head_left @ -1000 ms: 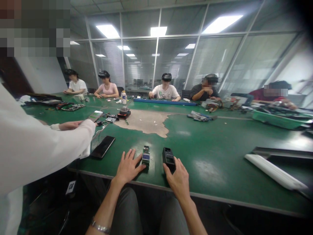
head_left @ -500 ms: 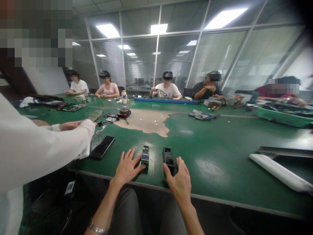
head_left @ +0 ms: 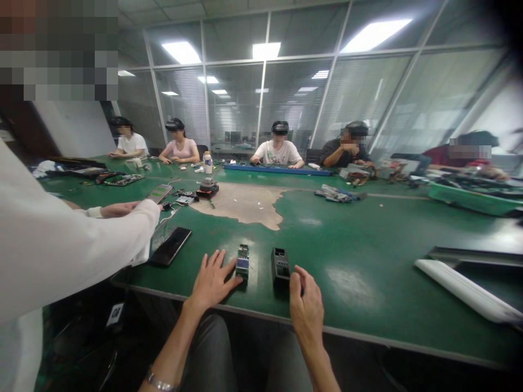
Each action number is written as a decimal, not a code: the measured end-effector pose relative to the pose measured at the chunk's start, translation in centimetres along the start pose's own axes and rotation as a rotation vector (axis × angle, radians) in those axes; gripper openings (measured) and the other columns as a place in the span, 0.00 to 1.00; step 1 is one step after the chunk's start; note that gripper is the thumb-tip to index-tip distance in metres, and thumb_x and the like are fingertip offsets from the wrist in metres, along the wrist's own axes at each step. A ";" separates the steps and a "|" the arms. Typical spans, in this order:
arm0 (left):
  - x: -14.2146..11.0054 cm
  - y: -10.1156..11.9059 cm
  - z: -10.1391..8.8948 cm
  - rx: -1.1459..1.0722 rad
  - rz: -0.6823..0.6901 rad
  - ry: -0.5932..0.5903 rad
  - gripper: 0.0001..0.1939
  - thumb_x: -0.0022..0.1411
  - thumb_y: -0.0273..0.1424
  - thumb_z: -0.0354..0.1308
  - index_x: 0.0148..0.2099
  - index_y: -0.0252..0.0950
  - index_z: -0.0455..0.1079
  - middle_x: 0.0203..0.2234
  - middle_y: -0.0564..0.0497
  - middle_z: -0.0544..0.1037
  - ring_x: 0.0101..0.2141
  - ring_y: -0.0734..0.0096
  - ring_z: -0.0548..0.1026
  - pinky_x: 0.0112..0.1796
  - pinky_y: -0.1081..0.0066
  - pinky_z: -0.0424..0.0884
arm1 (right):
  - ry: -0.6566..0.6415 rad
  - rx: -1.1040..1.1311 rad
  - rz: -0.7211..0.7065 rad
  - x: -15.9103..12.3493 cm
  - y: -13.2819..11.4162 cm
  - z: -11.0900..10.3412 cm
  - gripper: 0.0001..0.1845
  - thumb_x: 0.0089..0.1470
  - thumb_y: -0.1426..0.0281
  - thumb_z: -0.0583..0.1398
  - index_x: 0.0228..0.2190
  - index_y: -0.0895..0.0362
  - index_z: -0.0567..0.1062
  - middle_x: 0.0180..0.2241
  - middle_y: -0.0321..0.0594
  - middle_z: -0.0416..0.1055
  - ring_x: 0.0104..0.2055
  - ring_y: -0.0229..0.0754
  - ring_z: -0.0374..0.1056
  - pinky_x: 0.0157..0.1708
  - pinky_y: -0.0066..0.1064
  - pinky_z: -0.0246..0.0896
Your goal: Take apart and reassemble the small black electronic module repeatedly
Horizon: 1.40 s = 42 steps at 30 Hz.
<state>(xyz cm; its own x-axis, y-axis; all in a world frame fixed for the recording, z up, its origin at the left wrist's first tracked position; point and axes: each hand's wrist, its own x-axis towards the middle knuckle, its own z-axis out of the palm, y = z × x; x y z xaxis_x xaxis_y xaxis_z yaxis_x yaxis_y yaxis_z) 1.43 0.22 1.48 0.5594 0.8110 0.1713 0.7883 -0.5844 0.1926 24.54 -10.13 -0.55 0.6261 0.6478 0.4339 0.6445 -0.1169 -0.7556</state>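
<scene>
My left hand [head_left: 211, 280] lies flat on the green table with its fingers spread. Its thumb and index finger reach to the left side of a small green circuit board module [head_left: 242, 262] with a blue block on it. To the right of that module stands a black plastic housing [head_left: 280, 265] with cut-out openings. My right hand [head_left: 305, 296] is just right of the housing, with fingers curled in and the thumb near the index finger. I see nothing in it, though the inside of the palm is hidden.
A black smartphone [head_left: 171, 246] lies to the left, near a standing person's white sleeve [head_left: 102, 234]. A white and black frame-like part [head_left: 461, 288] lies on the right. Farther back are gloves [head_left: 337, 193], a green basket [head_left: 469, 197] and several seated people.
My right hand has drawn back to the right from the housing, and its fingers have curled in. My left hand stays in place. Across the table, a person's raised hand has come down.
</scene>
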 end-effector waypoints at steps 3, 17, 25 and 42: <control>-0.1 -0.1 0.0 -0.009 0.000 0.009 0.33 0.67 0.59 0.40 0.68 0.54 0.56 0.68 0.46 0.55 0.67 0.49 0.50 0.62 0.42 0.44 | -0.017 -0.172 -0.079 -0.2 -0.3 0.9 0.54 0.51 0.39 0.54 0.64 0.67 0.55 0.62 0.58 0.59 0.65 0.58 0.53 0.62 0.50 0.47; -0.2 -0.6 0.1 -0.015 0.010 0.041 0.35 0.66 0.60 0.39 0.68 0.52 0.58 0.67 0.43 0.57 0.66 0.46 0.51 0.62 0.40 0.45 | -0.111 -0.389 -0.101 -0.5 -0.1 2.1 0.42 0.55 0.46 0.52 0.58 0.65 0.66 0.57 0.58 0.67 0.63 0.56 0.58 0.63 0.52 0.42; -0.3 -0.7 0.2 -0.013 0.012 0.055 0.33 0.67 0.59 0.40 0.67 0.53 0.58 0.67 0.44 0.57 0.67 0.48 0.51 0.62 0.41 0.45 | -0.118 -0.058 0.074 0.3 -2.6 0.8 0.36 0.53 0.46 0.54 0.53 0.58 0.71 0.49 0.50 0.74 0.52 0.55 0.69 0.52 0.45 0.60; -0.5 -0.9 0.6 0.017 0.018 0.086 0.29 0.69 0.55 0.43 0.66 0.53 0.59 0.66 0.43 0.59 0.66 0.50 0.53 0.62 0.41 0.47 | -0.141 -0.058 -0.141 -1.0 -10.7 6.1 0.29 0.54 0.55 0.58 0.51 0.61 0.72 0.48 0.54 0.73 0.51 0.53 0.69 0.52 0.40 0.59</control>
<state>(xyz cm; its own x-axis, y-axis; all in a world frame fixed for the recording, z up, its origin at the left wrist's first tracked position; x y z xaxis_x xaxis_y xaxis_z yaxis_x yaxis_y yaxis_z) 0.62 0.33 0.65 0.5498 0.7948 0.2568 0.7832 -0.5974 0.1722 14.31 -4.94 4.05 0.4624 0.7596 0.4573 0.7486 -0.0580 -0.6605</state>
